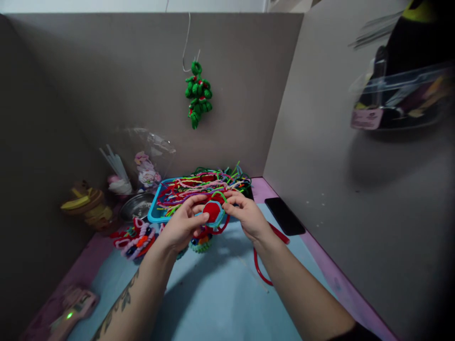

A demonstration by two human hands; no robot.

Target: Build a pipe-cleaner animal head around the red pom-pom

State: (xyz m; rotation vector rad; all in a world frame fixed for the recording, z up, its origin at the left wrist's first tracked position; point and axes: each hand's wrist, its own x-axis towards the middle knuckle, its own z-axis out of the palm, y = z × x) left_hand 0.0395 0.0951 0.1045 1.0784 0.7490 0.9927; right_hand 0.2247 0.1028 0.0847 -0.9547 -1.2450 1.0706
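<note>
My left hand [181,222] and my right hand [247,215] pinch a small pipe-cleaner piece [213,211] between them: a red disc with a blue rim. A thin green pipe cleaner [220,194] arches over it by my right fingertips. A red pipe cleaner [259,270] trails from the piece down under my right wrist onto the light blue mat [220,293]. A green and orange woven piece [201,244] lies just below my hands.
A blue tray [153,213] piled with several coloured pipe cleaners sits behind my hands. A black phone [284,215] lies at the right, a metal bowl [137,206] and finished pieces [135,239] at the left. A green ornament [198,94] hangs on the back wall.
</note>
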